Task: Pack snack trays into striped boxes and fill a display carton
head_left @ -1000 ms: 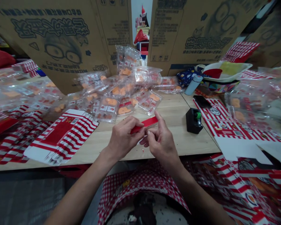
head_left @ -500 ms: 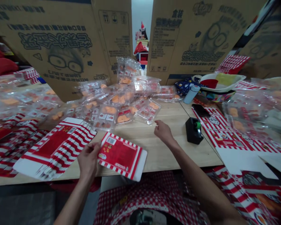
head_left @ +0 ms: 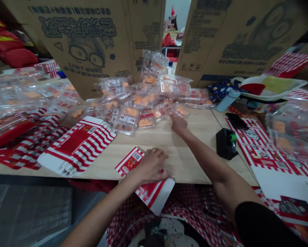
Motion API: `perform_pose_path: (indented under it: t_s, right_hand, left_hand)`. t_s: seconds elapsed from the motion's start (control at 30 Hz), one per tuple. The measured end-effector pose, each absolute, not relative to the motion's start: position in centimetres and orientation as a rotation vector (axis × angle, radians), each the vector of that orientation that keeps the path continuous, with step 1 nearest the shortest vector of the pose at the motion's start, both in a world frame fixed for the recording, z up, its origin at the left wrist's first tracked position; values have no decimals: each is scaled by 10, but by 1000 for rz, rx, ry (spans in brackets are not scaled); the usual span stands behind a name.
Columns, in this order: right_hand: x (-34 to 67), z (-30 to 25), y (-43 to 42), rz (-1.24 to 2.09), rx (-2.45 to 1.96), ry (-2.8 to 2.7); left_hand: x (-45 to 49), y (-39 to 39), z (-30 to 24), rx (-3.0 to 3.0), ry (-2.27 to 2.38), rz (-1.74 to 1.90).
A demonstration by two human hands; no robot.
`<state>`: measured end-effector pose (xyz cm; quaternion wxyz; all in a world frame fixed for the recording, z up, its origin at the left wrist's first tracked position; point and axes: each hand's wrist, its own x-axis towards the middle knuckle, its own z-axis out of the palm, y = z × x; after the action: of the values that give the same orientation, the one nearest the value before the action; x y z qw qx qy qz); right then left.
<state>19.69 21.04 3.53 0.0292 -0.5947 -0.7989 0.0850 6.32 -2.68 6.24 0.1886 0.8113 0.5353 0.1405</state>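
A flat red-and-white striped carton [head_left: 129, 164] lies at the table's front edge, its white end flap sticking out past the edge. My left hand [head_left: 151, 166] is over this carton, fingers apart and reaching across to its right side. Further back, my right hand [head_left: 179, 125] has its bent fingers on the lower end of a clear plastic packet [head_left: 181, 109] with orange pieces inside. That packet lies at the right front of a heap of similar packets [head_left: 143, 99]. The right fingertips are partly hidden.
To the left lies a fanned stack of striped cartons [head_left: 76, 147]. A black tape dispenser [head_left: 225, 144], a phone [head_left: 236, 121], a pale blue bottle [head_left: 228, 100] and a white basin [head_left: 292, 87] stand on the right. Big cardboard boxes [head_left: 92, 41] wall off the back.
My left hand has moved from the carton's left edge across to its right side, and the carton is turned more. My right hand has reached forward onto the packet. The camera view has shifted.
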Motion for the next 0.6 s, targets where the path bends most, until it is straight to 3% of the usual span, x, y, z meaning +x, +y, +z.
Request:
perform_pose_path:
  t_s: [0.13, 0.37, 0.6]
  right_hand:
    - [257, 67, 209, 147, -1810, -2421]
    - [370, 58, 163, 290, -1355, -2926]
    - [355, 18, 146, 443, -1987, -2508]
  left_hand:
    - [90, 3, 44, 2161, 1674, 83]
    - [46, 51, 31, 1715, 2124, 271]
    - [-12, 71, 58, 1117, 2291, 886]
